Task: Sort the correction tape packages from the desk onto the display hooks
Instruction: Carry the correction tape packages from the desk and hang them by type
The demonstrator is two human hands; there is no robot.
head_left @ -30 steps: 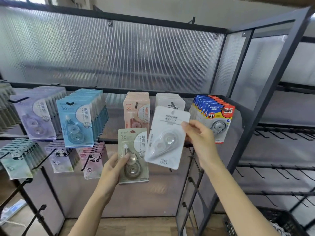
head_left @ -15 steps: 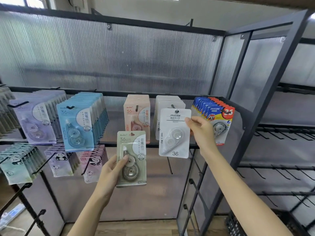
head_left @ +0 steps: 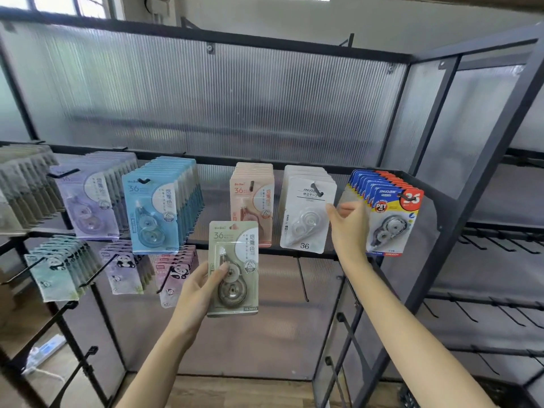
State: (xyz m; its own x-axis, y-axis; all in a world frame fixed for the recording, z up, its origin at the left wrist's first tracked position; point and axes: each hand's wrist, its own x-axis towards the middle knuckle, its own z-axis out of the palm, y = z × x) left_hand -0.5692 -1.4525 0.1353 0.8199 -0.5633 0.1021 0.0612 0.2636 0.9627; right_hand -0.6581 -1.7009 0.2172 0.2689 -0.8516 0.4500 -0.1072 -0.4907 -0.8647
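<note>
The big black rack [head_left: 459,160] is mostly full. Purple, blue, pink, white and red-blue packs hang in rows on its hooks. The white pack [head_left: 306,213] is on its hook at the front of its row, so that part looks done. One green pack [head_left: 234,267] is left to hang, and no green row shows here. The left hand [head_left: 200,293] reaches up and grips the green pack, thumb on its front. The right hand [head_left: 348,223] is up beside the white pack, fingers loose, holding nothing.
</note>
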